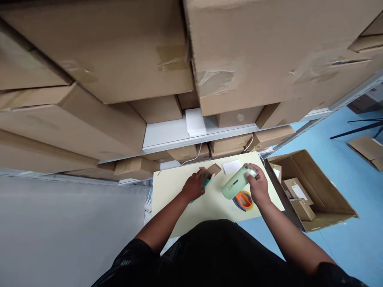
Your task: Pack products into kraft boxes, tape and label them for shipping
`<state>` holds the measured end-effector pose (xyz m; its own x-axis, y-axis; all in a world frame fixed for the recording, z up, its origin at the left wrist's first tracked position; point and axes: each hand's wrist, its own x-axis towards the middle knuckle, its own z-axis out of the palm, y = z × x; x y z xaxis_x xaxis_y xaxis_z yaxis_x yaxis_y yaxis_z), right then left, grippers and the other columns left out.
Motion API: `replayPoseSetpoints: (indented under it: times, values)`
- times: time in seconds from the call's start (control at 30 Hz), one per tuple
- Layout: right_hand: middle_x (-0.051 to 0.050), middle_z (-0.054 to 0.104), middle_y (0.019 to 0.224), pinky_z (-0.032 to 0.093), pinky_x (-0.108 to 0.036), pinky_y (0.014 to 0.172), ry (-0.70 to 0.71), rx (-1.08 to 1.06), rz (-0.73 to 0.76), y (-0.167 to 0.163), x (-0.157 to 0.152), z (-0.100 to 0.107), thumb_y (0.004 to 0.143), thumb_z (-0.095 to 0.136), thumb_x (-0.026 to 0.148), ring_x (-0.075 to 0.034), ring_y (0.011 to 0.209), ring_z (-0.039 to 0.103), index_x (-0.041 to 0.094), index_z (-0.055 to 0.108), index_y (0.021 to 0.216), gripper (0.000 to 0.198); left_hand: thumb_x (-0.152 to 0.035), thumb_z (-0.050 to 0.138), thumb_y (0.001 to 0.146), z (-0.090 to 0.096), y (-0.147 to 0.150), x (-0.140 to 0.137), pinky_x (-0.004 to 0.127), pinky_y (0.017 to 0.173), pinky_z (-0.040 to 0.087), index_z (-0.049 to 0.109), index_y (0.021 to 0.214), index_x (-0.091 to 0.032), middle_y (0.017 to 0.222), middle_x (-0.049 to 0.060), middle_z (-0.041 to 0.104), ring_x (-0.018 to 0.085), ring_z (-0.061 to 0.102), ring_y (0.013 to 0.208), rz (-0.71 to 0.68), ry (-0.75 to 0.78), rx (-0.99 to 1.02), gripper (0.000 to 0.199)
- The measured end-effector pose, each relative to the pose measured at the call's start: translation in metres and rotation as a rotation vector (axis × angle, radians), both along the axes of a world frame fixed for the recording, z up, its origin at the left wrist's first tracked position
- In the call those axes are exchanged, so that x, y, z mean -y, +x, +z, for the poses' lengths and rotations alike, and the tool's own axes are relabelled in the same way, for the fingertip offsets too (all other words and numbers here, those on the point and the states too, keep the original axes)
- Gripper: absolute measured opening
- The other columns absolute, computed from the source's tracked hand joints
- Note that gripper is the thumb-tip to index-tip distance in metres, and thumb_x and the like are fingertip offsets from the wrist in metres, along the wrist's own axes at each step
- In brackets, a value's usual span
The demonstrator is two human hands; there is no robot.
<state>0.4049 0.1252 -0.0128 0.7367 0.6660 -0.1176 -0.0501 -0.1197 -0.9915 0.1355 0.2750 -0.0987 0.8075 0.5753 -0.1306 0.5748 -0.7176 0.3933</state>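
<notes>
My right hand (259, 183) is closed around the silvery top of a pale green bottle (235, 185). The bottle is tilted over the table, its base towards the lower left, with dark print on its side. My left hand (194, 186) is wrapped round a small green box (206, 183), mostly hidden by the fingers. Brown cardboard flaps (214, 169) stick out at the far end of that box. Just below the bottle, a roll of tape with an orange core (243, 200) lies on the cream tabletop (179, 219). Behind the bottle is a white card (231, 166).
On the right stands a large open carton (326, 191) with several small boxes (297, 189) inside. Shelves (167, 133) packed with cardboard boxes (119, 44) rise behind the table and overhang it. A white stack (195, 121) sits on one shelf.
</notes>
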Motion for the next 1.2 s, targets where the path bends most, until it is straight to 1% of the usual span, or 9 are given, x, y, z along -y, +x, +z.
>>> replayPoseSetpoints:
  times: [0.1, 0.2, 0.4, 0.57, 0.67, 0.87, 0.97, 1.1, 1.2]
  values:
    - [-0.011, 0.069, 0.127, 0.049, -0.047, 0.103, 0.073, -0.016, -0.019, -0.023, -0.027, 0.025, 0.081, 0.071, 0.046, -0.03, 0.114, 0.064, 0.021, 0.062, 0.128, 0.054, -0.017, 0.068, 0.079, -0.002, -0.035, 0.024, 0.055, 0.11, 0.045, 0.053, 0.148, -0.022, 0.166, 0.015, 0.037, 0.041, 0.047, 0.138, -0.042, 0.023, 0.106, 0.07]
    - [-0.011, 0.069, 0.126, 0.05, -0.046, 0.101, 0.098, -0.009, 0.037, -0.061, -0.049, 0.036, 0.08, 0.072, 0.046, -0.03, 0.113, 0.064, 0.022, 0.061, 0.129, 0.056, -0.012, 0.065, 0.08, -0.006, -0.067, 0.045, 0.058, 0.113, 0.044, 0.057, 0.143, -0.023, 0.164, 0.014, 0.041, 0.04, 0.047, 0.141, -0.015, -0.002, 0.241, 0.064]
    - [-0.009, 0.069, 0.12, 0.05, -0.045, 0.102, 0.028, 0.034, 0.184, -0.144, -0.055, 0.012, 0.075, 0.076, 0.047, -0.028, 0.109, 0.064, 0.023, 0.059, 0.12, 0.054, -0.006, 0.058, 0.084, -0.015, -0.119, 0.068, 0.061, 0.122, 0.04, 0.057, 0.142, -0.021, 0.161, 0.016, 0.045, 0.036, 0.041, 0.15, 0.038, -0.097, 0.459, 0.06]
    - [-0.009, 0.068, 0.118, 0.049, -0.047, 0.101, -0.043, 0.09, 0.167, -0.173, -0.035, -0.006, 0.076, 0.077, 0.049, -0.027, 0.107, 0.064, 0.022, 0.055, 0.12, 0.056, -0.007, 0.058, 0.086, -0.022, -0.15, 0.07, 0.055, 0.124, 0.041, 0.056, 0.14, -0.019, 0.163, 0.015, 0.042, 0.031, 0.042, 0.151, 0.088, -0.092, 0.483, 0.055]
    - [-0.01, 0.067, 0.118, 0.049, -0.047, 0.101, -0.056, 0.142, 0.154, -0.182, -0.03, -0.008, 0.078, 0.075, 0.051, -0.027, 0.107, 0.064, 0.022, 0.054, 0.12, 0.055, -0.007, 0.059, 0.084, -0.024, -0.156, 0.071, 0.054, 0.124, 0.041, 0.056, 0.138, -0.021, 0.164, 0.013, 0.042, 0.03, 0.042, 0.152, 0.098, -0.13, 0.503, 0.056]
    - [-0.008, 0.065, 0.114, 0.051, -0.043, 0.094, 0.006, 0.276, 0.281, -0.199, -0.027, -0.01, 0.074, 0.08, 0.047, -0.026, 0.102, 0.063, 0.023, 0.048, 0.129, 0.068, -0.017, 0.077, 0.073, -0.02, -0.153, 0.072, 0.055, 0.117, 0.048, 0.058, 0.127, -0.02, 0.157, 0.017, 0.047, 0.035, 0.05, 0.144, 0.304, -0.211, 0.59, 0.057]
    - [-0.007, 0.064, 0.112, 0.052, -0.041, 0.089, -0.02, 0.309, 0.296, -0.2, -0.024, -0.01, 0.075, 0.081, 0.048, -0.024, 0.095, 0.063, 0.023, 0.049, 0.129, 0.068, -0.018, 0.078, 0.073, -0.018, -0.151, 0.069, 0.056, 0.117, 0.047, 0.059, 0.123, -0.021, 0.152, 0.016, 0.052, 0.034, 0.053, 0.14, 0.334, -0.238, 0.616, 0.054]
    - [-0.006, 0.066, 0.108, 0.053, -0.042, 0.086, -0.105, 0.359, 0.33, -0.201, -0.017, -0.008, 0.073, 0.083, 0.047, -0.026, 0.093, 0.064, 0.025, 0.052, 0.127, 0.066, -0.022, 0.079, 0.074, -0.017, -0.144, 0.067, 0.055, 0.117, 0.046, 0.052, 0.14, -0.022, 0.148, 0.016, 0.055, 0.034, 0.053, 0.139, 0.273, -0.233, 0.633, 0.071]
    - [-0.008, 0.065, 0.112, 0.053, -0.045, 0.091, -0.142, 0.489, 0.431, -0.207, -0.012, -0.013, 0.072, 0.082, 0.043, -0.029, 0.1, 0.063, 0.026, 0.056, 0.122, 0.058, -0.023, 0.076, 0.077, -0.018, -0.135, 0.07, 0.053, 0.117, 0.046, 0.043, 0.151, -0.022, 0.151, 0.016, 0.053, 0.033, 0.052, 0.14, 0.237, -0.225, 0.619, 0.081]
